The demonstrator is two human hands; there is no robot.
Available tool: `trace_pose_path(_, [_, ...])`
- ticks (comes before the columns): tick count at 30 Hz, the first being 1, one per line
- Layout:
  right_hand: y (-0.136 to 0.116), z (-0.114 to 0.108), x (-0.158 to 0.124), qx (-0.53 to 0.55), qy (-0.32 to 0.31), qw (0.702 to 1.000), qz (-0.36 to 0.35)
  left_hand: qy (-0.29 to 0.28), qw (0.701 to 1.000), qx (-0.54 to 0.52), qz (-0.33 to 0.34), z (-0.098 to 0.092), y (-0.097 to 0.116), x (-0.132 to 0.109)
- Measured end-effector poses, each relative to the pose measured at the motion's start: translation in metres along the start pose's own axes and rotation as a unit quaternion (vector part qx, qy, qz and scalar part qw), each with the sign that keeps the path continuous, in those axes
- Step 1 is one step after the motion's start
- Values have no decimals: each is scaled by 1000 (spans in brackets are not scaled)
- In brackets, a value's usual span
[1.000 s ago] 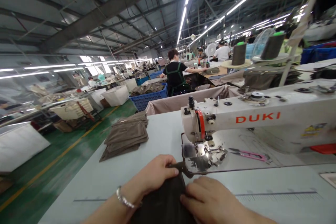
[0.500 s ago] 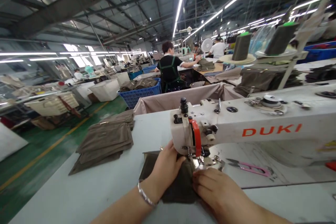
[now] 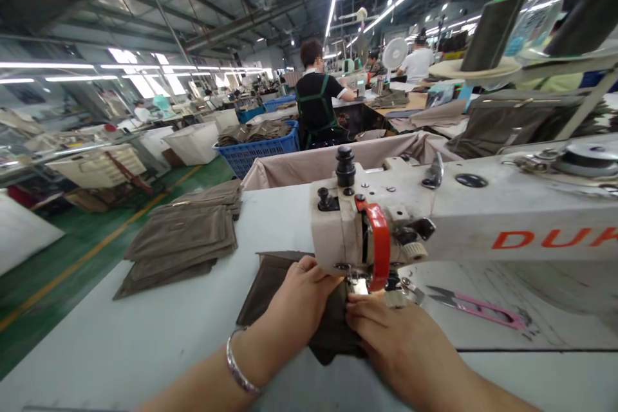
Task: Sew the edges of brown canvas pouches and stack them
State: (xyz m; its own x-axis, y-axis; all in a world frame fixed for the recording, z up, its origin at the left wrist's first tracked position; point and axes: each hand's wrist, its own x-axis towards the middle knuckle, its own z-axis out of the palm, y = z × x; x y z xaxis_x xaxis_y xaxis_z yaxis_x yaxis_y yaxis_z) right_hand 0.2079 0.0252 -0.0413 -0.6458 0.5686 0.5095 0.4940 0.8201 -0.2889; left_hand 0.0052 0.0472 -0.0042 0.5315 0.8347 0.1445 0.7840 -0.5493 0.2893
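Note:
A dark olive-brown fabric piece (image 3: 270,280) lies on the sewing machine's bed, its right part under the needle area. My left hand (image 3: 306,299), with a silver bracelet on the wrist and a ring, presses and grips the cloth left of the needle, fingers bent together. On the other side, my right hand (image 3: 405,338) pinches the fabric's right edge close to the presser foot; its fingertips are partly hidden. Over both hands stands the white sewing machine (image 3: 338,225) with a red guard (image 3: 379,244). The needle tip itself is hard to make out.
Pink-handled thread snips (image 3: 487,310) lie on the machine bed at right. A stack of similar fabric pieces (image 3: 178,232) sits on the left of the pale table (image 3: 159,347). Behind are a cloth-lined bin (image 3: 284,167), a blue crate (image 3: 261,158) and a seated co-worker (image 3: 316,100).
The view has come nearer to the machine and turned slightly. The fabric has rotated a little under my hands, and its near edge has bunched. Both hands stay on it.

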Motion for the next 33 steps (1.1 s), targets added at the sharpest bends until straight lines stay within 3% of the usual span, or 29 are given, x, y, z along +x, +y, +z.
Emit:
trace_pose_path(8, [-3, -7, -6, 37, 41, 997, -60, -22, 999, 29, 22, 11, 11, -13])
trace_pose_path(17, [0, 3, -7, -2, 97, 992, -82, -11, 999, -26, 35, 4, 14, -10])
trace_pose_path(22, [-3, -3, -5, 1, 83, 995, -62, -17, 999, -16, 37, 8, 10, -10])
trace_pose_path(29, [-4, 8, -10, 4, 91, 994, -63, -27, 998, -36, 37, 6, 9, -10])
trace_pose_path(31, [-4, -4, -8, 11, 66, 996, -65, -29, 998, -17, 50, 3, 12, -12])
trace_pose_path(33, [-3, -26, -4, 11, -6, 999, -53, -27, 997, 9, 70, -3, 16, -16])
